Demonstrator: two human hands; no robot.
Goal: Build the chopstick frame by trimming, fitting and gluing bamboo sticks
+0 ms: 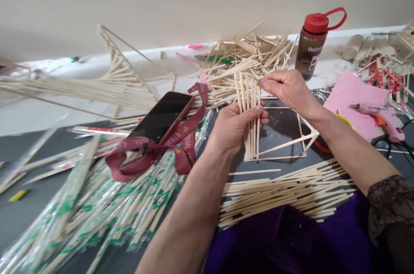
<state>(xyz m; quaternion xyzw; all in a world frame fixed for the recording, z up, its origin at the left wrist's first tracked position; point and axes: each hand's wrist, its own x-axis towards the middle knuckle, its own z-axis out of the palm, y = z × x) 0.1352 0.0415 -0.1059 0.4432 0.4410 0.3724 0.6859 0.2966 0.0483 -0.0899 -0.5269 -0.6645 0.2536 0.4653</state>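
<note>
My left hand (237, 125) is closed around a slatted panel of pale wooden sticks (248, 93), thumb across the front and fingers behind. This panel forms one side of a stick frame (281, 157) that extends to the right over the dark table. At the panel's upper right corner, the thumb and forefinger of my right hand (289, 88) pinch the end of a stick. Part of the frame's right side is hidden behind my right forearm. Below the frame lies a spread of loose sticks (284, 192).
Packaged chopsticks (129, 205), a phone (161, 116) and a maroon lanyard (190, 136) lie left. Behind are a stick pile (252, 56), a larger stick structure (123, 86) and a red-capped bottle (310, 45). A pink glue gun (384, 119) rests on pink paper (355, 93) at right.
</note>
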